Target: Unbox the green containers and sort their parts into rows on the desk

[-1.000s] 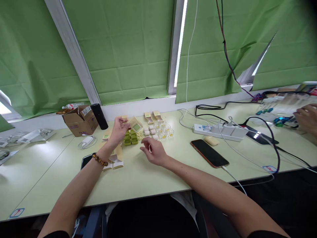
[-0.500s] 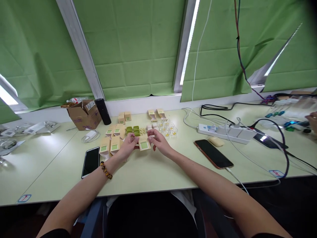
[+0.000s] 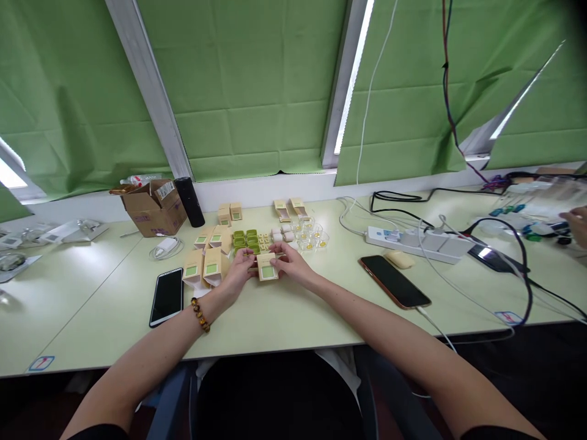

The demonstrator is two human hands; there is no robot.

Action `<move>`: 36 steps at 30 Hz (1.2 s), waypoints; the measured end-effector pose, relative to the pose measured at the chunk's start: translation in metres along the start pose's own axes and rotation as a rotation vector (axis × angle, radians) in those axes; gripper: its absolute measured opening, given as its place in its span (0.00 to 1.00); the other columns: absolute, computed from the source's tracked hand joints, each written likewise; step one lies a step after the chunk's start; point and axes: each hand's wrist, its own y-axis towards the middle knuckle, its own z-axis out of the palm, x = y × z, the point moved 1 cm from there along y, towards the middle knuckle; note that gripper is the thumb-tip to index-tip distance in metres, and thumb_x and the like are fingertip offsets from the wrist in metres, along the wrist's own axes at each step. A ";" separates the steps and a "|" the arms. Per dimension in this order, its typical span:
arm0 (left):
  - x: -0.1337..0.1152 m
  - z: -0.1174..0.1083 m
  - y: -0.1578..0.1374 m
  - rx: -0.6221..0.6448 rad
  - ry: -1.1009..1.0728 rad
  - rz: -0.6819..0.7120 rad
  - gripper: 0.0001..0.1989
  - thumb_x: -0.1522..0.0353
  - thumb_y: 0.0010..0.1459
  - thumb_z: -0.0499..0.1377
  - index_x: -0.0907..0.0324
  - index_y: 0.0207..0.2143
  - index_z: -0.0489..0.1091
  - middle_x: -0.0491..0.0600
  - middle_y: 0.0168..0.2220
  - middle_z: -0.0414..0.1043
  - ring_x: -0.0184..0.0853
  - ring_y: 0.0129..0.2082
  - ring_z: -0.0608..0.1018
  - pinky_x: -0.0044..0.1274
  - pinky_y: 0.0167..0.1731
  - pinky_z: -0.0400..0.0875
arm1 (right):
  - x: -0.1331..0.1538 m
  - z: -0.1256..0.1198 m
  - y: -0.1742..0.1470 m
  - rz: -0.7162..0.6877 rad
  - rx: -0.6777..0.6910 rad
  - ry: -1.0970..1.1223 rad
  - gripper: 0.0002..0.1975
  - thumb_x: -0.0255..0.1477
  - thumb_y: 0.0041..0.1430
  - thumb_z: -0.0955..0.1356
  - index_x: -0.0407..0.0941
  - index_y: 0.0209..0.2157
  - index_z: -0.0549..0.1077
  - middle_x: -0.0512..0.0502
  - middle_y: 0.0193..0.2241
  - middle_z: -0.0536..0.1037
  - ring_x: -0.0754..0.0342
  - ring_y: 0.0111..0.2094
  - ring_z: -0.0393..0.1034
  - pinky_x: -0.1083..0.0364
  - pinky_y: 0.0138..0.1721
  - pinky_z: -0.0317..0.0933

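A small tan cardboard box (image 3: 267, 269) with a green square on its face is held between my two hands, just above the table's front half. My left hand (image 3: 238, 270) is closed at the box's left side, some fingers hidden behind it. On the right edge, the thumb and fingers of my right hand (image 3: 292, 264) pinch the box. Just beyond lie green square trays (image 3: 245, 237), small pale yellow pieces (image 3: 263, 238), whitish rounded pieces (image 3: 282, 233) and clear cups with yellow bits (image 3: 312, 234). Several similar open boxes (image 3: 213, 264) stand left of my left hand.
On the left are a phone (image 3: 167, 297), a white charger (image 3: 166, 246), a carton (image 3: 155, 209) and a black cylinder (image 3: 189, 203). To the right lie another phone (image 3: 394, 281), a power strip (image 3: 418, 244) and loose cables. Another person's hand (image 3: 576, 226) shows at the right edge.
My right hand has closed in on the box's right side, and the box now faces me more squarely. The view has shifted slightly.
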 end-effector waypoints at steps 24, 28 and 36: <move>-0.004 -0.002 0.004 -0.057 0.066 -0.063 0.13 0.73 0.61 0.62 0.56 0.45 0.63 0.52 0.42 0.76 0.34 0.37 0.79 0.24 0.35 0.76 | 0.029 -0.013 -0.015 -0.259 0.349 -0.473 0.52 0.37 0.48 0.81 0.51 0.69 0.56 0.35 0.65 0.62 0.40 0.58 0.64 0.42 0.51 0.70; -0.010 -0.004 0.003 -0.123 0.147 -0.059 0.12 0.75 0.59 0.59 0.57 0.45 0.64 0.52 0.45 0.74 0.31 0.33 0.77 0.21 0.26 0.73 | 0.021 -0.024 -0.005 -0.263 0.194 -0.477 0.39 0.24 0.52 0.73 0.50 0.65 0.62 0.37 0.58 0.68 0.42 0.54 0.67 0.46 0.46 0.70; -0.009 -0.004 0.002 -0.140 0.253 0.029 0.19 0.78 0.50 0.59 0.57 0.45 0.64 0.53 0.48 0.72 0.32 0.36 0.76 0.20 0.25 0.70 | 0.022 -0.031 -0.001 -0.272 0.092 -0.394 0.31 0.21 0.53 0.65 0.49 0.60 0.66 0.40 0.53 0.73 0.49 0.46 0.69 0.52 0.37 0.66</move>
